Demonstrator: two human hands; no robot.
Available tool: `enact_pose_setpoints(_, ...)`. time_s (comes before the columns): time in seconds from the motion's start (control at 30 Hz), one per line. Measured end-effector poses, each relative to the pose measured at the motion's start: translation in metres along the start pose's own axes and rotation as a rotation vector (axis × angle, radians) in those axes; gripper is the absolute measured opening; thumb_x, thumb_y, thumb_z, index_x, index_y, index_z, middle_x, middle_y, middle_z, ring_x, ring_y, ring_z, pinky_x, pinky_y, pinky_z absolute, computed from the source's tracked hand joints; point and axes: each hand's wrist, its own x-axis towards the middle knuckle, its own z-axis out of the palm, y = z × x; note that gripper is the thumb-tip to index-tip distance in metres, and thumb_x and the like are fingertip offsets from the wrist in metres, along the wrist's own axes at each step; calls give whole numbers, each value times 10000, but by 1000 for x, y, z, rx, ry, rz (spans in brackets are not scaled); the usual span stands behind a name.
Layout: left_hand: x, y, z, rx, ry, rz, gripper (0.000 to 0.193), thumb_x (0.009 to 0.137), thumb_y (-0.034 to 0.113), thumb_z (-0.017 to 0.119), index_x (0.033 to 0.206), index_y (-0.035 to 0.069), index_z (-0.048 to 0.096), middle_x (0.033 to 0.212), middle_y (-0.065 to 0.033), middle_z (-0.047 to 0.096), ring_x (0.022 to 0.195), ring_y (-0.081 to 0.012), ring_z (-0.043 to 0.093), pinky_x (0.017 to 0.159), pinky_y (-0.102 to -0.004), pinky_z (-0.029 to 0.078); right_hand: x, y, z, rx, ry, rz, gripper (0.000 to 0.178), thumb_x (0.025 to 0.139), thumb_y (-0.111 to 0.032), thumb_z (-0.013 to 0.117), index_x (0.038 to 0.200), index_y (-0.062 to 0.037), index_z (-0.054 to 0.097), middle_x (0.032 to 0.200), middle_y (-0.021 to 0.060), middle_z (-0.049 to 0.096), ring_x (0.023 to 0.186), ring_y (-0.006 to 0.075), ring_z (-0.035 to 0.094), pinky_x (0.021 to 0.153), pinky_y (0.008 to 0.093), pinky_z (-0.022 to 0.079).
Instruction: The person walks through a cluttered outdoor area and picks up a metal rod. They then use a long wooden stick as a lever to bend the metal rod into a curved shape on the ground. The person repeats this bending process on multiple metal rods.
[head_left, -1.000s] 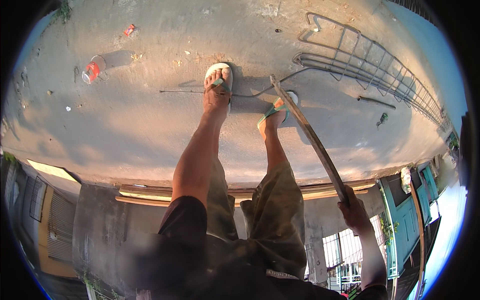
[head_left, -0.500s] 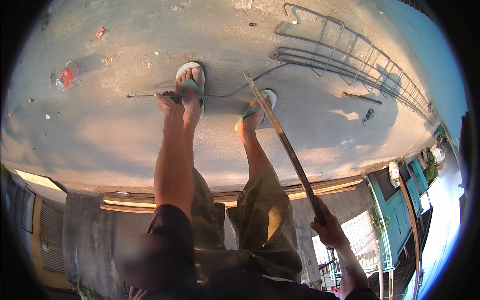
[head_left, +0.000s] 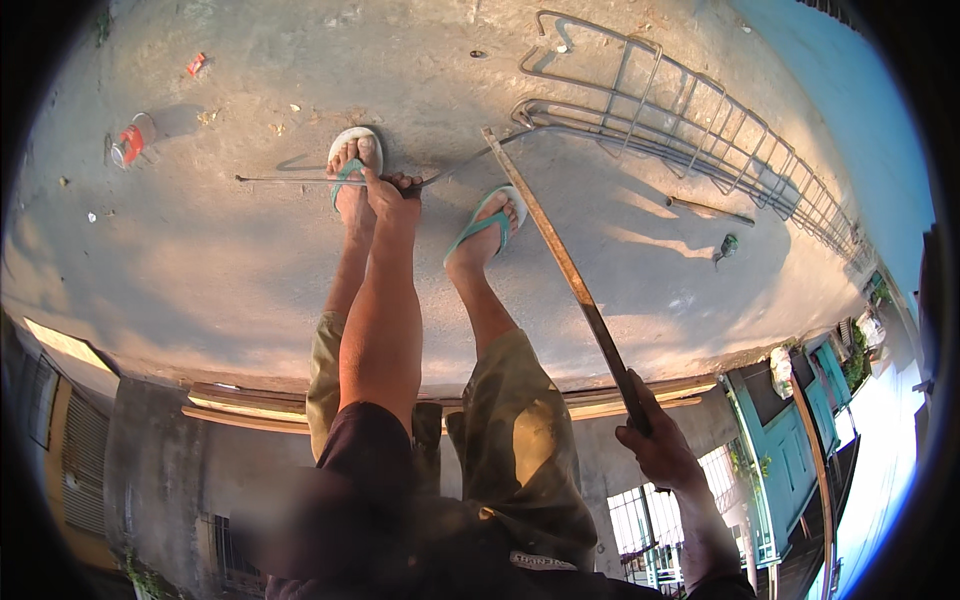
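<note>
My left hand (head_left: 393, 193) is closed round a thin steel rod (head_left: 290, 181), just in front of my left foot. One end of the rod points left; past the hand it bends up and runs toward a rebar cage (head_left: 625, 123). In my right hand (head_left: 662, 445) is a long straight metal bar (head_left: 560, 255), gripped near its lower end, dark there and rusty brown further up. The bar slants away to the upper left. Its far tip lies at the bent part of the rod; whether it hooks onto it I cannot tell.
My feet in green-strapped flip-flops (head_left: 485, 230) stand beside the rod. A short pipe (head_left: 710, 211) and a small green object (head_left: 729, 245) lie right, a red and clear cup (head_left: 133, 140) left. Behind me are wooden planks (head_left: 250, 410) along a wall.
My left hand has slid right along the rod, nearer the bend. The view has shifted slightly, and the right hand still grips the bar at much the same slant.
</note>
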Motion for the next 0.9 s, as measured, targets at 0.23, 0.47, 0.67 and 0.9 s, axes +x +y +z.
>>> enact_pose_setpoints(0.23, -39, 13, 31, -69, 10, 4, 522, 1014, 554, 344, 738, 114, 397, 574, -21, 300, 495, -188, 303, 581, -364, 383, 7, 4, 5, 210, -1, -14, 783, 880, -3, 583, 1548, -98, 186, 683, -22, 393, 646, 86, 384, 631, 240, 373)
enact_pose_setpoints(0.47, -53, 18, 42, -7, -3, 79, 492, 1006, 562, 348, 783, 124, 372, 618, -30, 338, 525, -180, 289, 522, -322, 302, 8, 0, 64, 570, -65, -59, 909, 799, 2, 615, 1556, -114, 125, 751, -5, 513, 580, 67, 488, 505, 240, 429)
enact_pose_setpoints(0.67, -48, 19, 25, -98, -187, 34, 379, 1038, 444, 317, 794, 161, 380, 632, 22, 383, 521, -145, 275, 502, -298, 276, -8, -41, 121, 967, -77, 47, 910, 815, 13, 602, 1567, -174, 125, 764, 17, 513, 547, 69, 494, 485, 234, 434)
enact_pose_setpoints(0.9, -58, 20, 10, -7, -167, 13, 349, 1041, 434, 310, 839, 182, 442, 610, 38, 410, 493, -124, 253, 485, -278, 276, -18, -1, 39, 604, -103, -35, 868, 793, 25, 573, 1553, -102, 174, 650, -10, 499, 531, 65, 487, 459, 233, 430)
